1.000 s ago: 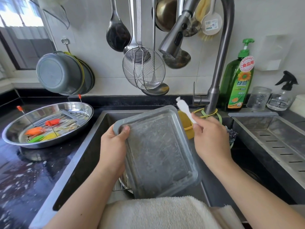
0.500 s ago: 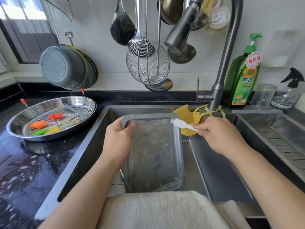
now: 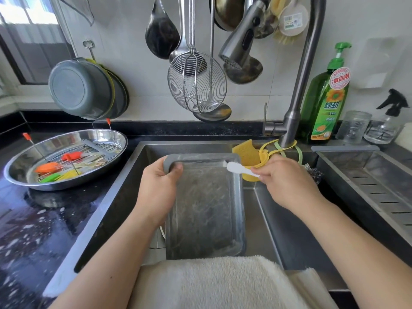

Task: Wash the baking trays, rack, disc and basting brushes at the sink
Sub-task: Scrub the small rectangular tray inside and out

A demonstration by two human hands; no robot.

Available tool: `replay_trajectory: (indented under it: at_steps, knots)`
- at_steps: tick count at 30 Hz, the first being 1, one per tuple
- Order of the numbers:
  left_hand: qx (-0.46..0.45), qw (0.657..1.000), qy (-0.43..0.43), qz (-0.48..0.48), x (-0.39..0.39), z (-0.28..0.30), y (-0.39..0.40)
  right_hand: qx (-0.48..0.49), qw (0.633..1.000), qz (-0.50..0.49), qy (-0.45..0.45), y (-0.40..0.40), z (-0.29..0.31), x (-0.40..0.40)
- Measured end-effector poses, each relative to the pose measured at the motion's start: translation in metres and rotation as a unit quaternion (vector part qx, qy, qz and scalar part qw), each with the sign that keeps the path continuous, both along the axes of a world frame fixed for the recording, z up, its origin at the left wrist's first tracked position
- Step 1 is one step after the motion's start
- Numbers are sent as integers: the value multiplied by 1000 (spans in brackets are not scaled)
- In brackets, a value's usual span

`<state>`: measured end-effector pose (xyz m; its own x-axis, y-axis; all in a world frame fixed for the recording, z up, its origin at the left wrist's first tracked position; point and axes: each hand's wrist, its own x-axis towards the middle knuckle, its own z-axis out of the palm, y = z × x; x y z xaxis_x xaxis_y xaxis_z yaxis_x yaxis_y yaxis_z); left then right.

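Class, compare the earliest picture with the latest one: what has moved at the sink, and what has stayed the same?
The baking tray swung from tilted up and skewed to lying straight in the sink. The right hand turned the white brush from pointing up to lying against the tray's far right corner. The left hand still grips the tray's rim. The steel dish of brushes stayed put.

The baking tray [image 3: 206, 206] is dull grey, streaked pale. The brush [image 3: 239, 170] is white. The sponge [image 3: 245, 153] is yellow. The soap bottle [image 3: 325, 101] is green with a sunflower print. The brushes [image 3: 56, 168] in the silver dish [image 3: 22, 157] look orange, red, green and perhaps yellow.
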<state>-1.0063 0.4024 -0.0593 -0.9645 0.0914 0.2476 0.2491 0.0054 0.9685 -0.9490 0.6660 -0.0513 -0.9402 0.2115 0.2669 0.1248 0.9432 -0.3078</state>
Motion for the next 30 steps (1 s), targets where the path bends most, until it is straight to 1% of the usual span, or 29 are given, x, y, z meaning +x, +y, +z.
replay_trajectory:
  at_steps: [2, 4, 5, 6, 8, 10, 12, 14, 15, 17, 19, 21, 22, 23, 25, 28, 30]
  knots:
    - [-1, 1000, 3, 14, -1, -1, -2, 4, 995, -7, -98, -4, 4, 3]
    - [30, 999, -7, 37, -1, 0, -3, 5, 981, -5, -194, -10, 6, 7]
    - [47, 998, -19, 42, -2, 2, -3, 7, 976, -3, -220, -11, 5, 9]
    - [57, 997, -30, 41, -3, 2, -4, 11, 975, -4, -223, -12, 5, 11]
    - [54, 997, -34, 38, -3, 2, -3, 21, 984, -19, -178, -13, 7, 11]
    - [27, 999, -26, 26, -1, 1, 0, 23, 996, -34, -79, -11, 6, 8]
    - [10, 1000, -28, 10, 1, 0, 4, 23, 999, -38, 9, -5, 5, 3]
    - [12, 999, -31, 8, 1, 1, 4, 2, 999, -35, 28, -3, 4, 2]
    - [13, 999, -28, 7, 1, 1, 3, -6, 999, -35, 16, -4, 3, 4]
    - [8, 1000, -18, 8, 2, 2, 1, -11, 998, -40, -44, -10, 4, 7]
    - [23, 999, -13, 33, 1, 1, -2, 11, 991, -35, -132, -18, 4, 9]
    - [58, 996, -17, 66, -4, 2, -8, 42, 975, -30, -218, -25, 2, 12]
    - [69, 995, -15, 76, -5, 4, -10, 60, 967, -33, -244, -28, 2, 13]
    - [68, 995, -10, 79, -6, 5, -11, 73, 965, -38, -249, -30, 2, 15]
    - [41, 996, 13, 78, -5, 5, -10, 72, 974, -43, -209, -31, -1, 15]
    - [-43, 997, 45, 55, -3, -1, -3, 41, 994, -39, -93, -28, -3, 8]
    - [-88, 994, 51, 34, -2, -5, 2, 33, 998, -46, -16, -22, -3, 4]
